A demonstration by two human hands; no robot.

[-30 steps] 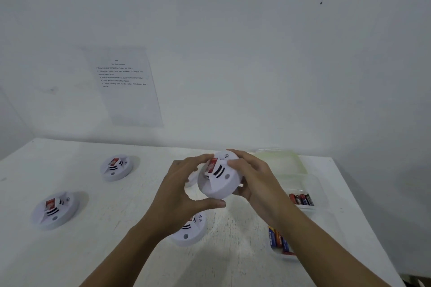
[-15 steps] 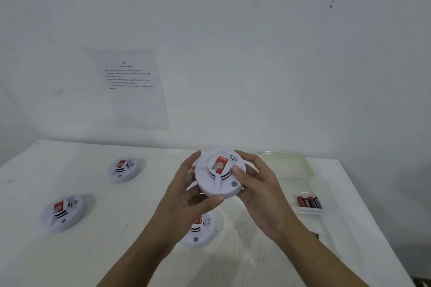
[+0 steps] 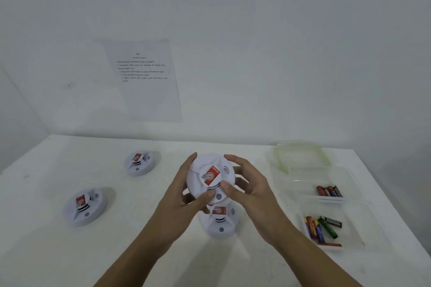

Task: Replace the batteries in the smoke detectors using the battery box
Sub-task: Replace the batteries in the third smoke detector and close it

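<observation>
Left hand (image 3: 184, 196) and right hand (image 3: 251, 191), each grip clamped on white smoke detector (image 3: 202, 166), red label (image 3: 212, 176) unreadable, wall sheet (image 3: 149, 93) print blurred

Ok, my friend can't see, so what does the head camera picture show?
A left hand and a right hand hold a round white smoke detector above a white table. Three more detectors lie on it, with a clear battery box at the right.
</observation>
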